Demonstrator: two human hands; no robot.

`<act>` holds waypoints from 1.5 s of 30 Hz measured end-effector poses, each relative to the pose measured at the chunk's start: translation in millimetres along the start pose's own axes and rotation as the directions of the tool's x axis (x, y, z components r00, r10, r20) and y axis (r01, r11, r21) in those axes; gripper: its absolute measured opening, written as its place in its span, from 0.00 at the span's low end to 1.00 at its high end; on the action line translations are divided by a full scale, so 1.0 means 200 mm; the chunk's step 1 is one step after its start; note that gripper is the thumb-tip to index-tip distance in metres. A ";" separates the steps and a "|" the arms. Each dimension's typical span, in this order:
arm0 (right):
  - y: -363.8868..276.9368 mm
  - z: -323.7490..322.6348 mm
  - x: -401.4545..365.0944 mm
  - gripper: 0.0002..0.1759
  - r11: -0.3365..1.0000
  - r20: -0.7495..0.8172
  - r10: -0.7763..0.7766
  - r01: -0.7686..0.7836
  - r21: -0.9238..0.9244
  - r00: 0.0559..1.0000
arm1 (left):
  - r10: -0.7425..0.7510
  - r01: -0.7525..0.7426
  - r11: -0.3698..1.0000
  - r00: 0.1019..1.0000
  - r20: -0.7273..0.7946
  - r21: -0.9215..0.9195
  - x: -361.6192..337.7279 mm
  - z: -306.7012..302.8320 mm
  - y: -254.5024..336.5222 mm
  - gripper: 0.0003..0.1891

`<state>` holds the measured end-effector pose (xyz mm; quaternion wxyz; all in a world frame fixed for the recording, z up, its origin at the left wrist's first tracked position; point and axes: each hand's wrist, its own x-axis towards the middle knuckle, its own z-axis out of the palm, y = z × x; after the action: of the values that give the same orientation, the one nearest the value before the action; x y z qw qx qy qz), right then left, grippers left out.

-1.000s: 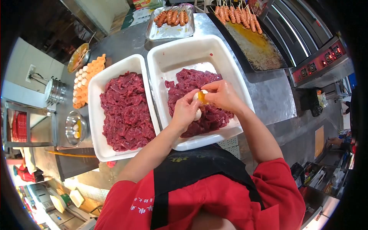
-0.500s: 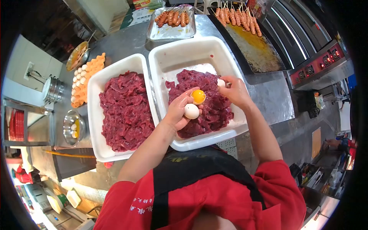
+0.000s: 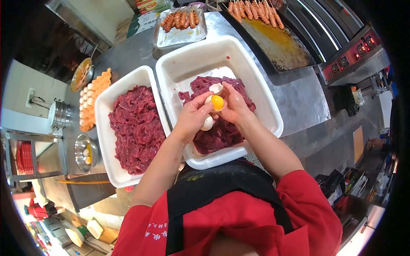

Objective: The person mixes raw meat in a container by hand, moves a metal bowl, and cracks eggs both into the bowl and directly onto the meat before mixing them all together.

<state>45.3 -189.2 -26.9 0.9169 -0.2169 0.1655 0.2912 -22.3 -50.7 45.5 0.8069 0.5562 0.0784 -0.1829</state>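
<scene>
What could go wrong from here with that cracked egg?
Shell bits: the empty shell half in the right hand has a broken edge above the raw meat, so fragments could drop in.
Yolk: the egg yolk sits exposed at the hands and may slip or break.
Spare egg: the left hand also holds a whole egg, which might slip and crack.

Yellow yolk (image 3: pixel 218 103), dark red meat (image 3: pixel 136 128), black apron (image 3: pixel 222 183), orange carton (image 3: pixel 101 84)
</scene>
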 end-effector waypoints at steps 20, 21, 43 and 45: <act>-0.17 0.14 -0.11 0.16 0.827 -0.178 -0.037 -0.070 -0.557 0.983 | -0.093 0.054 0.983 0.971 -0.219 -0.177 0.00 -0.21 0.03 0.14; -0.20 0.15 -0.12 0.13 0.806 -0.104 0.025 -0.081 -0.586 0.994 | -0.109 0.065 0.979 0.966 -0.234 -0.191 -0.01 -0.20 0.03 0.14; -0.13 -0.03 0.02 0.12 -0.675 0.548 -0.032 0.386 -0.629 0.836 | -0.048 0.028 0.836 0.999 -0.023 -0.548 0.05 -0.25 0.02 0.18; -0.10 -0.04 0.03 0.11 -0.692 0.532 0.008 0.389 -0.609 0.846 | -0.057 0.035 0.836 0.998 -0.024 -0.548 0.03 -0.27 0.00 0.18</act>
<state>60.7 -204.9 -30.4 0.2456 -0.9016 -0.3530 0.0479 -12.7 -2.2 23.5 0.9258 0.3040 0.1565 -0.1611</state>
